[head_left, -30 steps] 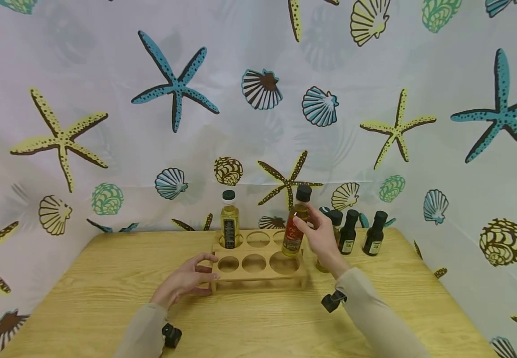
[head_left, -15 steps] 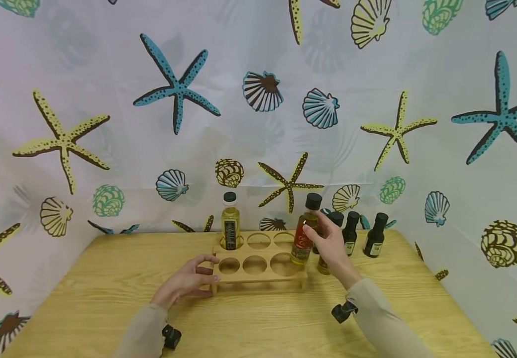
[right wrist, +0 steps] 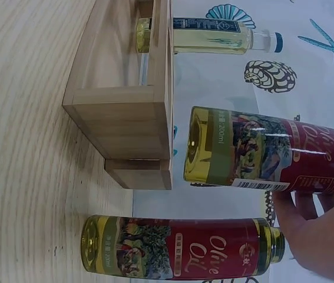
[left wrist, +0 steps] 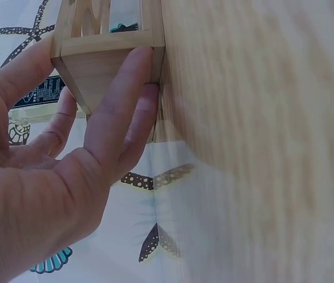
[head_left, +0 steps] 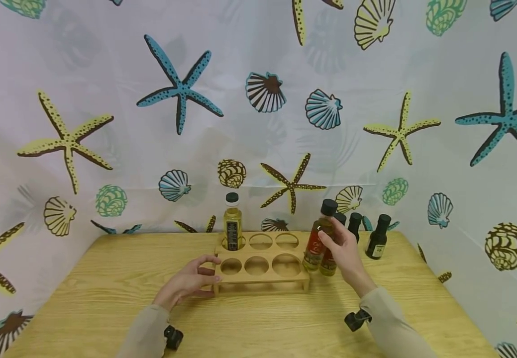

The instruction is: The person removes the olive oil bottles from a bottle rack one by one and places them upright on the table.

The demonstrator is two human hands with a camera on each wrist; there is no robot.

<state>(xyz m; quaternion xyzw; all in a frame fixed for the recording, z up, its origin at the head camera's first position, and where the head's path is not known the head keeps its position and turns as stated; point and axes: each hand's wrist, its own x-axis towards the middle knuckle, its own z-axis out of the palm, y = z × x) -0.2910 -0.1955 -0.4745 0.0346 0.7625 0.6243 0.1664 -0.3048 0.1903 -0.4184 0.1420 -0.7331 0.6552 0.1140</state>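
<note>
A two-tier wooden bottle rack [head_left: 262, 279] with round holes stands on the table. My left hand [head_left: 188, 282] holds its left end, with fingertips against the end panel in the left wrist view. A bottle of yellow oil [head_left: 233, 226] with a dark cap sits in the back-left hole. My right hand [head_left: 347, 251] grips an olive oil bottle [right wrist: 267, 153] with a red label and black cap, slightly tilted, just off the rack's right end. Behind it, a second red-labelled olive oil bottle [right wrist: 184, 246] stands on the table, partly hidden in the head view.
Dark small bottles [head_left: 378, 237] with black caps stand at the back right, some partly hidden behind my right hand. A white curtain [head_left: 258, 139] printed with starfish and shells surrounds the wooden table [head_left: 249, 323] at the back and sides.
My right hand has carried the olive oil bottle rightward and down, from above the rack's right holes to beside its right end. The left hand stays on the rack.
</note>
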